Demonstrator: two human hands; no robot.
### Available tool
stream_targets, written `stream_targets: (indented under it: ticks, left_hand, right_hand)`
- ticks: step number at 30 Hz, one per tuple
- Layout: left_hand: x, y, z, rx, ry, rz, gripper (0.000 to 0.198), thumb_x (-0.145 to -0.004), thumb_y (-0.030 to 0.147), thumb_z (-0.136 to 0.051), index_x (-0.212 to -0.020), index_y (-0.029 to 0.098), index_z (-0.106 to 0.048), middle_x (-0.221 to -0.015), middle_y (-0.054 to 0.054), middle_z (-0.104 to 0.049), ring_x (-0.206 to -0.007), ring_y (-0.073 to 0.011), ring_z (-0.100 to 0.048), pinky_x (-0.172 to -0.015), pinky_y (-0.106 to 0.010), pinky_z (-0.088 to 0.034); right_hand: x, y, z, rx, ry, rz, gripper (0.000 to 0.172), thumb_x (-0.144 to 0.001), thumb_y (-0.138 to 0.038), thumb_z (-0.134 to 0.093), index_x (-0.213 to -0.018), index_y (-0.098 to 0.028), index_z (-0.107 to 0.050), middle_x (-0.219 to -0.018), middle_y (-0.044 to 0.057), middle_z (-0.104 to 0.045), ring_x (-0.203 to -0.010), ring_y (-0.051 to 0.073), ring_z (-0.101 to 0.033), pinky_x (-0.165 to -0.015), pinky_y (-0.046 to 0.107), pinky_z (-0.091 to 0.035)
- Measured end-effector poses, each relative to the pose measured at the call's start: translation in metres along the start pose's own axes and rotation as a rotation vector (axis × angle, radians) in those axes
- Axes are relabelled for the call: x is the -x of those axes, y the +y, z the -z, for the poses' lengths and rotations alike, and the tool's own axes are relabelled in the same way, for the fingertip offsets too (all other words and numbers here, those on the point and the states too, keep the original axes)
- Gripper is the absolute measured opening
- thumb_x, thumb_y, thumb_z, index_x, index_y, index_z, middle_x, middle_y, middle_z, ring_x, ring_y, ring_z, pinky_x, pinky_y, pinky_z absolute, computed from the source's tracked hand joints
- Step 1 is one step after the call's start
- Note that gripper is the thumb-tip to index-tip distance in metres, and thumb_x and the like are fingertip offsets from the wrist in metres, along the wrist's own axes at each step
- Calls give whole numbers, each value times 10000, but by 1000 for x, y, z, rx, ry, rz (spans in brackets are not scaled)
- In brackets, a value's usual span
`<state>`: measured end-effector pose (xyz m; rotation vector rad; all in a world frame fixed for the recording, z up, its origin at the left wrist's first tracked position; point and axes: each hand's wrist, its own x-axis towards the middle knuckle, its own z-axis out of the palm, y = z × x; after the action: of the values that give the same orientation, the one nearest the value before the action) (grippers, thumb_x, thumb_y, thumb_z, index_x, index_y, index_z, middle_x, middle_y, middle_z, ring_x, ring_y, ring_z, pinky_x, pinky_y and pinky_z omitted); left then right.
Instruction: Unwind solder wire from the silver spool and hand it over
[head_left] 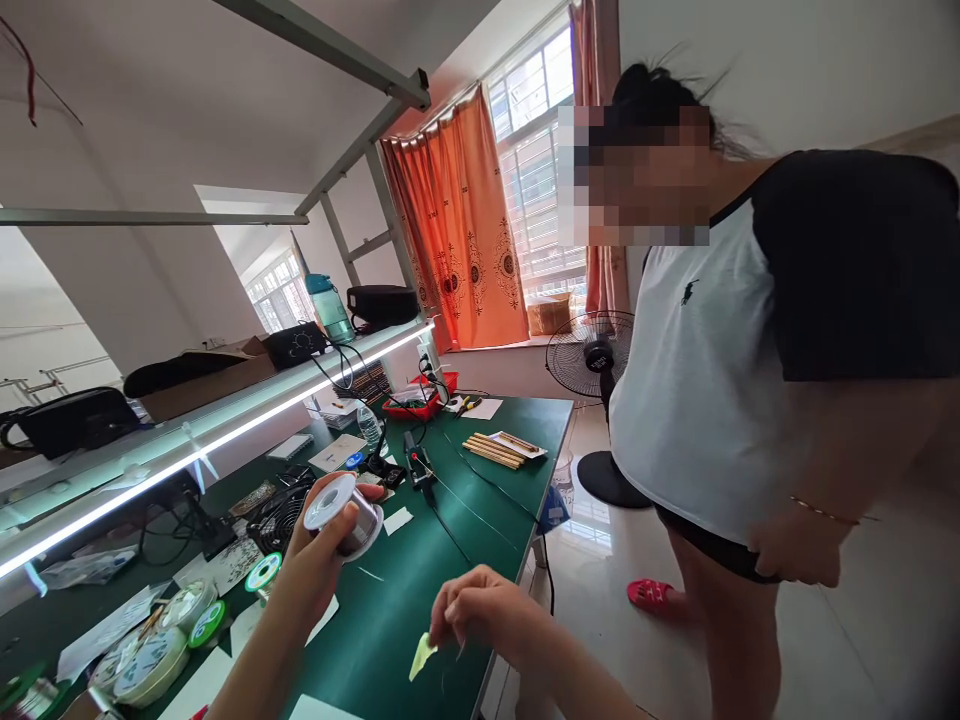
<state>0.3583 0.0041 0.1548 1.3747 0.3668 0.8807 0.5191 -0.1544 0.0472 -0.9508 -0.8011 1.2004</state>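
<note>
My left hand (326, 545) is wrapped round a spool of silvery wire (360, 528), held above the green table (375, 630) with its white end facing up and to the left. Off the table's near edge, my right hand (480, 610) is closed in a pinch on a small pale yellow-green slip (421, 657) that hangs from the fingertips. Whether the slip is paper or tape I cannot tell. A thin strand seems to dangle beside it. Below my left forearm sits a green-rimmed spool (264, 572), with several more spools and round tubs (154, 665) at the lower left.
A person (712, 340) stands at the right, past the table's edge. Behind are a black fan (598, 355) and an orange curtain (457, 220). On the table lie a black corded device (418, 462), several wooden sticks (495, 450) and a red tray (420, 400). A lit shelf (247, 425) runs along the left.
</note>
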Motion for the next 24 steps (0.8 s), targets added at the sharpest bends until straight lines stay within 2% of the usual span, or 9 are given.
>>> stream_targets:
  ticks: [3, 5, 7, 9, 12, 13, 16, 20, 24]
  left_hand:
    - [-3, 2, 3, -6, 30, -4, 735, -671, 546, -990, -1223, 250, -605, -1028, -61, -830, -1019, -274, -741, -785, -329, -565]
    - [-4, 2, 4, -10, 44, -3, 730, -667, 549, -993, -1207, 249, -605, -1028, -63, -831, -1005, -264, -738, -787, -326, -563]
    - [-3, 0, 3, -13, 49, 3, 725, -666, 550, -994, -1203, 246, -613, -1008, -51, -828, -956, -235, -729, -778, -306, -554]
    - [-2, -3, -1, -14, 38, 10, 726, -660, 544, -1000, -1201, 244, -621, -980, -34, -823, -914, -210, -718, -776, -289, -544]
    - [1, -7, -8, -12, -4, 23, 703, -670, 534, -997, -1194, 252, -624, -996, -31, -824, -870, -203, -716, -765, -294, -543]
    - [2, -8, -9, -12, -17, 29, 685, -679, 530, -992, -1191, 253, -630, -1016, -37, -826, -853, -203, -715, -754, -300, -544]
    - [4, -5, -11, -9, -32, 50, 640, -682, 529, -988, -1162, 244, -675, -1035, -41, -826, -822, -194, -706, -741, -300, -546]
    - [7, -1, -9, 2, 0, 82, 672, -611, 587, -1002, -1108, 238, -715, -967, -27, -820, -867, -203, -714, -770, -293, -560]
    - [10, -4, -10, 19, 13, 101, 694, -600, 584, -1000, -1139, 250, -719, -971, -30, -823, -925, -232, -736, -800, -308, -569]
  right_hand:
    - [7, 0, 23, 89, 363, 137, 196, -628, -420, -618, -558, -237, -622, -847, 91, -703, -933, 297, -623, -934, 441, -448]
    - [7, -2, 29, 212, 601, 292, 242, -672, -477, -690, -738, -245, -664, -1030, 105, -673, -1114, 347, -570, -1060, 490, -377]
    - [4, -7, 19, 389, 717, 485, 387, -751, -519, -734, -1001, -225, -707, -1188, 132, -646, -1213, 363, -544, -1097, 511, -357]
    - [-3, -14, -3, 507, 604, 591, 447, -877, -556, -688, -1148, -202, -721, -1230, 150, -666, -1201, 356, -589, -1054, 513, -409]
    - [-21, -24, -40, 367, 204, 520, 397, -894, -583, -723, -995, -209, -808, -1108, 111, -714, -1068, 321, -651, -944, 452, -466]
    - [-26, -26, -48, 285, 125, 497, 373, -867, -574, -749, -899, -210, -825, -1056, 98, -715, -1015, 304, -652, -905, 430, -472]
    - [-33, -26, -54, 93, 141, 410, 290, -759, -497, -772, -668, -225, -814, -931, 71, -715, -934, 275, -632, -872, 399, -465]
    - [-22, -14, -33, 94, 267, 276, 215, -664, -396, -696, -533, -244, -775, -915, 70, -714, -984, 289, -628, -921, 407, -430]
    - [-7, 0, -15, 188, 127, 166, 174, -600, -337, -682, -498, -227, -771, -861, 75, -693, -919, 276, -624, -844, 389, -440]
